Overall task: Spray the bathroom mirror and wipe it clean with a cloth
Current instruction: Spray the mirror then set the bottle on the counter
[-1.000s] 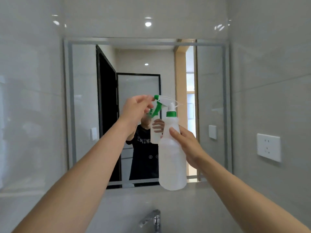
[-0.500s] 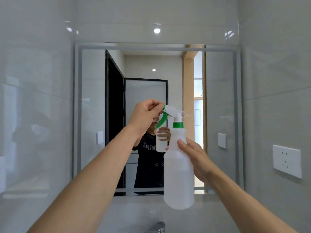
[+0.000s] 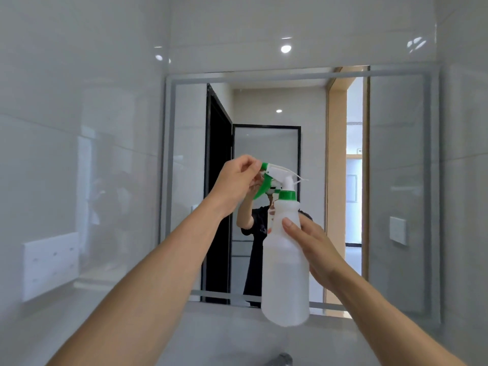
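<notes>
Facing the wall mirror (image 3: 396,180), tiled walls on both sides. My right hand (image 3: 314,249) grips the white spray bottle (image 3: 286,273) upright before the glass; my left hand (image 3: 237,180) pinches its green nozzle (image 3: 264,166).

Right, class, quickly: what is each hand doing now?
Left hand: pinches the green nozzle tip of the spray head.
Right hand: holds the white translucent plastic spray bottle.

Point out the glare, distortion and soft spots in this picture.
Head view: ceiling-light glare on the glossy wall tiles; wide-angle bending at the mirror frame edges; the left hand at the spray bottle nozzle slightly soft; the tap at the bottom blurred.
</notes>
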`<state>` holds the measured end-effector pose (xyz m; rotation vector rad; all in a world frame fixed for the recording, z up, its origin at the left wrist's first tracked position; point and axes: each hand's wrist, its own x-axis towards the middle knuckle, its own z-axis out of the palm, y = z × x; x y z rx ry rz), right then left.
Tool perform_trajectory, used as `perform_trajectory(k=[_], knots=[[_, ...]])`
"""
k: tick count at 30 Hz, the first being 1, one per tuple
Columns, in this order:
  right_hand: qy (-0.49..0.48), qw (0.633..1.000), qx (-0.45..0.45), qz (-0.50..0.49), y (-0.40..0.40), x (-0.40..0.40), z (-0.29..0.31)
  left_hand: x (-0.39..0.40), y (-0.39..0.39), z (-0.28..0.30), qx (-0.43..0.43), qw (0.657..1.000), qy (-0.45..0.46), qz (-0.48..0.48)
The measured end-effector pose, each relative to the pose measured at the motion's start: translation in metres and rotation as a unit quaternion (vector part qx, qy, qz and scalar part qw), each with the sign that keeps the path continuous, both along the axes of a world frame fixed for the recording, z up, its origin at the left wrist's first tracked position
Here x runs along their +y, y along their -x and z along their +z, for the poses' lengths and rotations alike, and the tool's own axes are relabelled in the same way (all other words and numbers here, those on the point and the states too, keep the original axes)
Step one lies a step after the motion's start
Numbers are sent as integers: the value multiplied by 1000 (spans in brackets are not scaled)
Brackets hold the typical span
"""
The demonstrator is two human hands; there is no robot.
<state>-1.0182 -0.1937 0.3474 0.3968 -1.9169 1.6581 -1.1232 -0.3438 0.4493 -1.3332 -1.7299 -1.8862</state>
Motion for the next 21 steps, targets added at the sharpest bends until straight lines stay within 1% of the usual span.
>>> perform_trajectory(k=[4,6,8,11,14,17,19,21], knots=[[-2,1000,-8,14,3,-3,-2,-9,0,1,29,999,39,14],[3,1000,-9,20,3,-4,-3,-9,0,0,25,998,58,22],[7,1000,-8,29,2,-5,-3,-9,-1,0,11,998,57,22],[-3,999,-9,36,1,-7,-1,-10,-6,1,17,999,45,27],[-9,999,-11,41,-2,-7,-2,-13,-11,2,27,998,51,17],[-6,999,-11,33,-5,-8,-3,-15,-15,3,11,998,58,14],[-3,1000,-7,8,-5,-9,-1,-16,-18,0,-17,996,59,62],[-4,1000,3,-29,-3,-12,2,-18,-22,-8,-40,984,61,161]])
